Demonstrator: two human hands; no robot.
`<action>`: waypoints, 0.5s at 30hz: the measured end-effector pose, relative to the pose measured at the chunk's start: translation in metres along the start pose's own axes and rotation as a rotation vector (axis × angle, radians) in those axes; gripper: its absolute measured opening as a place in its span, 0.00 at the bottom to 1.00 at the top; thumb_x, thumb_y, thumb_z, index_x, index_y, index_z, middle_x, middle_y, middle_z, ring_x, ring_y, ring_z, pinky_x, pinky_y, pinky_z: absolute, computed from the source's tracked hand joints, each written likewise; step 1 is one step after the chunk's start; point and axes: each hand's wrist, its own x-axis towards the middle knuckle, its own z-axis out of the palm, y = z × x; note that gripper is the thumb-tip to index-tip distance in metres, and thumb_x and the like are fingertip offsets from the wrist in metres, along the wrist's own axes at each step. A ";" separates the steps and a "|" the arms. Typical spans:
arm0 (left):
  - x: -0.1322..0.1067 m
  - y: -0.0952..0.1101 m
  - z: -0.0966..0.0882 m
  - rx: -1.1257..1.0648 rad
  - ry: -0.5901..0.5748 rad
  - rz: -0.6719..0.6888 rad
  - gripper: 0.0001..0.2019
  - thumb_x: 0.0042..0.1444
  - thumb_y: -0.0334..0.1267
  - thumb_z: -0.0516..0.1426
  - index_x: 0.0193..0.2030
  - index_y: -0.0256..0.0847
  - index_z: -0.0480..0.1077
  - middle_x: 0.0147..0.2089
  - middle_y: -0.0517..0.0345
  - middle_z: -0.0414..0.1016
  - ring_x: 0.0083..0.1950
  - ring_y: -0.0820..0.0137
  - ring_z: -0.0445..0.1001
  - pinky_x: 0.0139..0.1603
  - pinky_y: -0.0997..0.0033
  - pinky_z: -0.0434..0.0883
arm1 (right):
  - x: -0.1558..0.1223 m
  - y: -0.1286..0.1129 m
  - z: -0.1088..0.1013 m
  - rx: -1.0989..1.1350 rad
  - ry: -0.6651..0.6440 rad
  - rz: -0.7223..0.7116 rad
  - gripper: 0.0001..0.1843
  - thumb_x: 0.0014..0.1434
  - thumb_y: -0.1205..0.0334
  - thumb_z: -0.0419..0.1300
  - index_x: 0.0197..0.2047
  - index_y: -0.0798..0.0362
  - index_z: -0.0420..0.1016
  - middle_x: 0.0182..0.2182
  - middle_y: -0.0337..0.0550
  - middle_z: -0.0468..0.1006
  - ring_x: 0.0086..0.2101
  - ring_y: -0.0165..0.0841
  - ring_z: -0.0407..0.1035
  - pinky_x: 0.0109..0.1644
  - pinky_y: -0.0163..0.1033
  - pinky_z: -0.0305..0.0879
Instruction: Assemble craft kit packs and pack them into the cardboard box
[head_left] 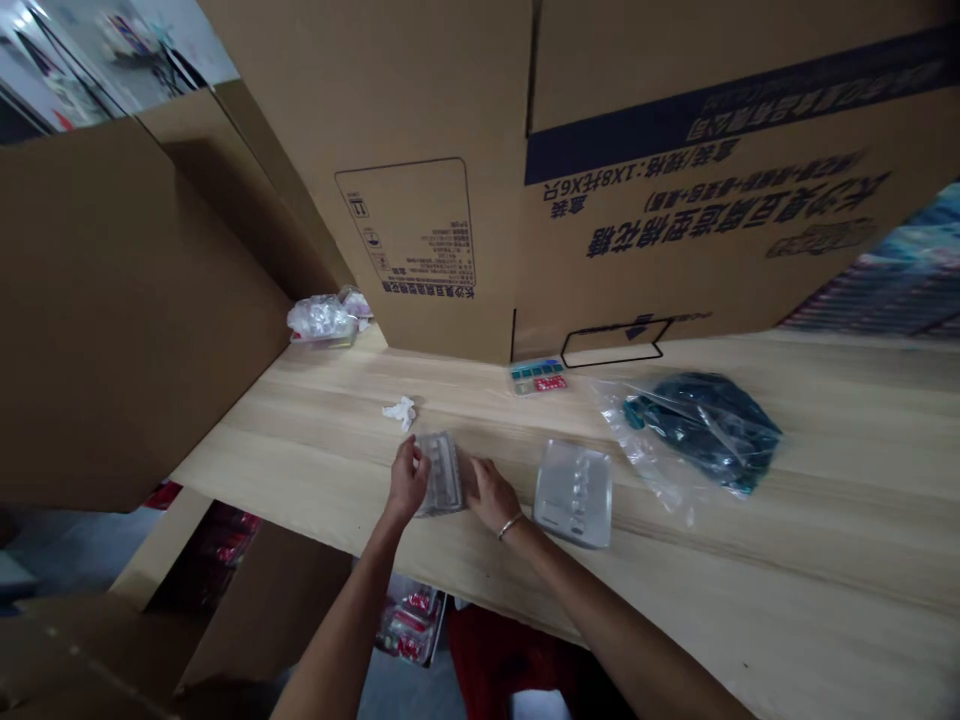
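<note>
From the head view, the wooden table point(825, 590) has its near edge running slantwise from the far left to the near right, just on the near side of the hands. A big cardboard box point(450, 250) walls off the far side, and a brown cardboard panel point(127, 320) bounds the left. Bare wood lies to the left of the hands and along the near right.

The plastic tray point(441, 475) lies between the two hands, near the table's near edge. The left hand point(409, 482) has its fingers curled in, gripping the tray's left side. The right hand point(491, 495) is partly open at the right side, fingers reaching toward the tray; whether it grips cannot be told.

The tray is clear, rectangular and ridged. Just right of the right hand lies a second tray point(574, 495), see-through, with a row of small bumps. Farther right is a crinkled plastic bag point(705, 425) with dark teal contents. Beyond the hands are crumpled white paper point(401, 411) and a small flat pack point(538, 377), teal and red.
</note>
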 end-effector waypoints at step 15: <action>-0.078 -0.014 -0.103 -0.929 0.466 -0.622 0.08 0.40 0.36 0.57 0.20 0.41 0.59 0.24 0.59 0.65 0.30 0.73 0.66 0.36 0.72 0.65 | 0.018 -0.072 0.033 -0.533 -0.161 -0.157 0.15 0.59 0.53 0.55 0.34 0.56 0.76 0.34 0.54 0.75 0.37 0.43 0.68 0.39 0.44 0.59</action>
